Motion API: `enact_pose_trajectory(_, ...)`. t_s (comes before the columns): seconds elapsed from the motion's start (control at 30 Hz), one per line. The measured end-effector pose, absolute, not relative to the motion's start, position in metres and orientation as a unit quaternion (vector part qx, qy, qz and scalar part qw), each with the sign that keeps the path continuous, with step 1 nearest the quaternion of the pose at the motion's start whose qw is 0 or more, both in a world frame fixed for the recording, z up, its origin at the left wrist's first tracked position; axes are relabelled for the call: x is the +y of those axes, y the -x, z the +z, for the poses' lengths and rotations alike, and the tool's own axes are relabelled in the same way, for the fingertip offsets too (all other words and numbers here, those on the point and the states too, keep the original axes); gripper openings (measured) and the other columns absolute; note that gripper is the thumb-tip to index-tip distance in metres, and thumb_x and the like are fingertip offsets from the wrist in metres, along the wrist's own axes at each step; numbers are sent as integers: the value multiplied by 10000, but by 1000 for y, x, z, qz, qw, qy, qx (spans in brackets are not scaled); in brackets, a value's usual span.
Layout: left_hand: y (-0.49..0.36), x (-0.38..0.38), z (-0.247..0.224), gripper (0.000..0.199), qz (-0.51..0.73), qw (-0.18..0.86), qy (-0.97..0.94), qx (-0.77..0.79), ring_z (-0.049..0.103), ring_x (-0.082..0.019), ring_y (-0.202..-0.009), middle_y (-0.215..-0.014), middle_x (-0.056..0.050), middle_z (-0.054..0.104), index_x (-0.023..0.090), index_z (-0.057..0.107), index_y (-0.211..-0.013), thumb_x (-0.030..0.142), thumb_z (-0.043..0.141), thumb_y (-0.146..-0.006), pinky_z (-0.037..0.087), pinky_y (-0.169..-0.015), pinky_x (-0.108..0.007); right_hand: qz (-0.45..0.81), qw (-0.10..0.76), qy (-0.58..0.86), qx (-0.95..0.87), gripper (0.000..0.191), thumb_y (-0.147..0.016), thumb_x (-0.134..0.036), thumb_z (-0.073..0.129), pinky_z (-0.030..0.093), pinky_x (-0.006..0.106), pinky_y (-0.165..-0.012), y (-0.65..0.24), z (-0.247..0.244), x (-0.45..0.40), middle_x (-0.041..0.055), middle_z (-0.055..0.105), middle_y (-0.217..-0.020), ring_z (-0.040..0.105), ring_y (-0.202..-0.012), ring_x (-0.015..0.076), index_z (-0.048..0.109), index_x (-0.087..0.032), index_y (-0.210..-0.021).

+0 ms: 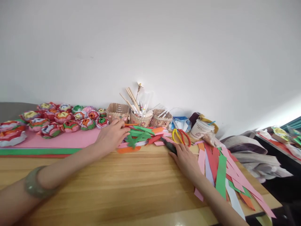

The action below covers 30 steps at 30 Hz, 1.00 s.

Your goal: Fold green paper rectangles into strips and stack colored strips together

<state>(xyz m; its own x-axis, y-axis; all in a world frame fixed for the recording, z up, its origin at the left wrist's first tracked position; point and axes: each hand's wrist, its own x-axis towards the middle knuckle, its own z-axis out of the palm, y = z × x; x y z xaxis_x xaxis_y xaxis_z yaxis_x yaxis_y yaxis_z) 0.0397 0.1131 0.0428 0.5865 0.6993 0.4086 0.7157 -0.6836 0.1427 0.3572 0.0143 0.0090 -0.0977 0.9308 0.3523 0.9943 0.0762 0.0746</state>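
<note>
My left hand rests at the left end of a pile of short green, red, orange and pink paper strips, its fingers bent down onto the strips. The exact pinch is partly hidden. In my right hand is a black tool that looks like a stapler, its narrow end pointing left at the pile's edge. Just behind that hand lie scissors with yellow and red handles. Longer coloured paper strips fan out beside my right wrist and overhang the table's right edge.
Layered paper flowers sit on stacked coloured sheets at left. Along the wall stand three small baskets, one with sticks and pens, and a white paper cup. Bunched cloth is beyond the wooden table.
</note>
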Motion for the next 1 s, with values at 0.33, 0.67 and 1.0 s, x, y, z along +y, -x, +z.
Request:
enact_pose_trajectory(0.33, -59, 129, 27, 1034, -101, -47, 936, -333, 231, -358, -1374, -1512, -204, 220, 135, 221, -1453, 642, 688, -683, 266, -1083, -469, -163, 101, 685, -703, 332, -925, -384, 419, 483, 414, -750, -406, 35, -5, 133, 621, -1015, 590, -950, 305, 555, -189, -1156)
enact_pose_trajectory(0.67, -61, 114, 22, 579, -94, -50, 933, -343, 372, -320, -1261, -1342, -161, 483, 140, 392, -1376, 454, 511, -905, 290, -1047, -479, -157, 68, 732, -659, 348, -914, -378, 384, 492, 408, -678, -423, 11, 12, 149, 634, -1030, 603, -954, 311, 572, -170, -1121)
enact_pose_trajectory(1.0, -20, 113, 34, 1174, 64, -94, 948, -299, -6, -438, -1404, -1560, -181, 10, 246, 56, -1495, 700, 680, -609, 63, -1061, -650, -65, 19, 517, -853, 787, -772, -332, 685, 322, 496, -1062, -360, 51, 34, 153, 357, -1470, 295, -1367, 316, 286, -181, -1433)
